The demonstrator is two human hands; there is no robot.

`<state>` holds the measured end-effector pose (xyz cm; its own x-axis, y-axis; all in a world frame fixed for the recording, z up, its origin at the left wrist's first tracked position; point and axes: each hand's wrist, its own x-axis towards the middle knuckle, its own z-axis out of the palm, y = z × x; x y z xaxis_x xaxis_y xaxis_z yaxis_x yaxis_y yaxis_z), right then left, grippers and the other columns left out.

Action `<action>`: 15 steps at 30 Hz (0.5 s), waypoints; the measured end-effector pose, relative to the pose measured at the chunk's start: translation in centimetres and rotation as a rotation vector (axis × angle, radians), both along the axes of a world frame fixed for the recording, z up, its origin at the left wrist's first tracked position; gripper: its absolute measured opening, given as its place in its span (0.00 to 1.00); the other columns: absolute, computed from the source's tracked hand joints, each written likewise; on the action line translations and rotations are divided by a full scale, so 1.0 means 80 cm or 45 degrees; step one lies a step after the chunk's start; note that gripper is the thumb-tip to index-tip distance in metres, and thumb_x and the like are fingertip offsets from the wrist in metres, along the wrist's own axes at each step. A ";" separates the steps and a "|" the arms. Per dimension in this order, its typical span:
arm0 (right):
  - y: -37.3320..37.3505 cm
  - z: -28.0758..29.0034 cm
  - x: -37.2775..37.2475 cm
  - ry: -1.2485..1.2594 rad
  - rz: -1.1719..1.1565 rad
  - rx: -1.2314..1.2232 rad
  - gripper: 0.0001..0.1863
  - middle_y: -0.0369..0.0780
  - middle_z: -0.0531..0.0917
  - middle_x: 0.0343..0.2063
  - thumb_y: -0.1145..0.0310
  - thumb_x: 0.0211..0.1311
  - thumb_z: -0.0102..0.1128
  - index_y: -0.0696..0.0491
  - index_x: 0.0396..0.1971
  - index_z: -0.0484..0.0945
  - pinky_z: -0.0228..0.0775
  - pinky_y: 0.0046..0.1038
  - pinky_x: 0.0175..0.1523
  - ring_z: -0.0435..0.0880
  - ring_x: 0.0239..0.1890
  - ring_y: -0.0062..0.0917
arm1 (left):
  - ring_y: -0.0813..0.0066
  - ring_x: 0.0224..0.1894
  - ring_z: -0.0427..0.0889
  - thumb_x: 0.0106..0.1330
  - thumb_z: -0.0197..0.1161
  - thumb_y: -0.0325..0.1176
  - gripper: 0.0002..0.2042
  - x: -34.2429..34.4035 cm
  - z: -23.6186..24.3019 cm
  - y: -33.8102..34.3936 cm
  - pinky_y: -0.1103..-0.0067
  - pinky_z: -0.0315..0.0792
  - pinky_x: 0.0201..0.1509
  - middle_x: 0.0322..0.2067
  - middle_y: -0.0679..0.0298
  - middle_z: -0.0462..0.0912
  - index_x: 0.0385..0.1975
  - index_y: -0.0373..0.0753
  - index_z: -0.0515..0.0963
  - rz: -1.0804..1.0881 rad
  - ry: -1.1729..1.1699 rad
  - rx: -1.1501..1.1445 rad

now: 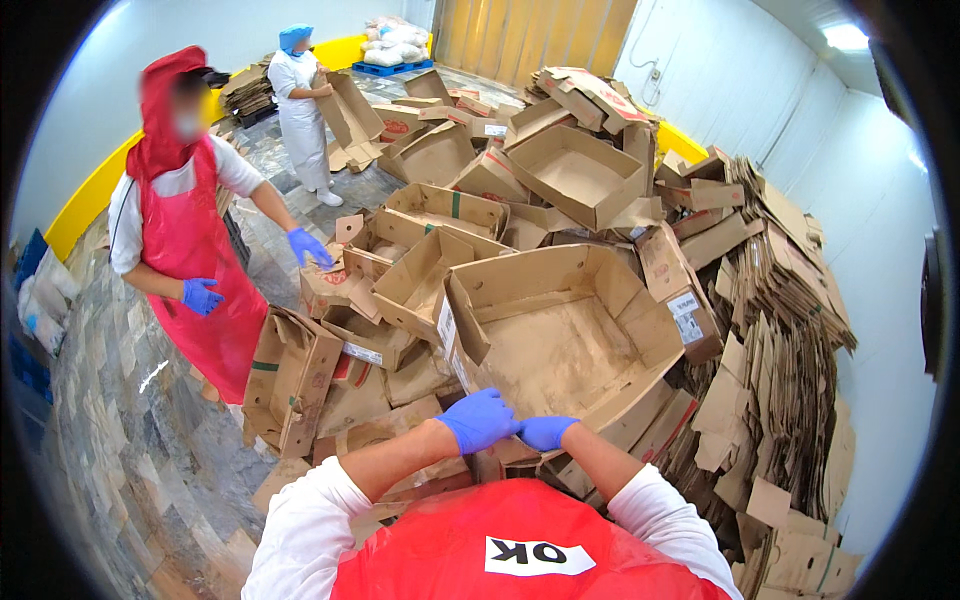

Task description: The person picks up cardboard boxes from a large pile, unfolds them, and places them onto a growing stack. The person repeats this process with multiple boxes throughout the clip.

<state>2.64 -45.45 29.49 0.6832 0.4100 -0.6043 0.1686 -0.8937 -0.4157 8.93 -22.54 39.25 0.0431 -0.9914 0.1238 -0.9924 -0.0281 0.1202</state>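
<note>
A large open cardboard box [570,340] with scuffed inside and a label on its left end sits tilted before me on the pile. My left hand [478,420], in a blue glove, is closed on its near edge at the left corner. Close beside it, my right hand [542,432], also gloved, grips the same near edge, fingers partly hidden. More open boxes [420,280] lie just beyond it, and a box on end [285,385] leans at the left.
A co-worker in a red apron [195,250] stands at left; another in white [300,130] holds cardboard farther back. Flattened cardboard stacks [760,400] line the right wall [880,250]. White sacks [395,45] sit on a blue pallet at back. A yellow curb [85,210] edges the room.
</note>
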 end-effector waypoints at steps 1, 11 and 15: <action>-0.005 -0.005 0.001 -0.024 -0.048 0.015 0.18 0.52 0.86 0.50 0.62 0.70 0.51 0.51 0.53 0.83 0.75 0.45 0.56 0.86 0.52 0.46 | 0.62 0.37 0.85 0.64 0.62 0.38 0.06 0.003 -0.002 -0.004 0.68 0.73 0.48 0.29 0.63 0.85 0.36 0.47 0.83 0.005 0.048 -0.015; 0.013 0.210 -0.070 -0.605 0.023 -0.019 0.21 0.44 0.88 0.41 0.53 0.59 0.69 0.51 0.46 0.86 0.76 0.41 0.52 0.86 0.43 0.43 | 0.54 0.36 0.85 0.63 0.68 0.48 0.13 0.022 -0.010 0.012 0.61 0.75 0.44 0.27 0.59 0.84 0.32 0.45 0.85 0.214 0.239 -0.179; 0.019 0.188 -0.105 -0.811 0.041 -0.250 0.13 0.39 0.85 0.35 0.59 0.50 0.70 0.45 0.36 0.87 0.70 0.42 0.57 0.83 0.43 0.36 | 0.51 0.39 0.86 0.66 0.64 0.55 0.19 0.010 0.021 -0.010 0.59 0.77 0.45 0.30 0.55 0.86 0.35 0.43 0.86 0.227 0.342 0.085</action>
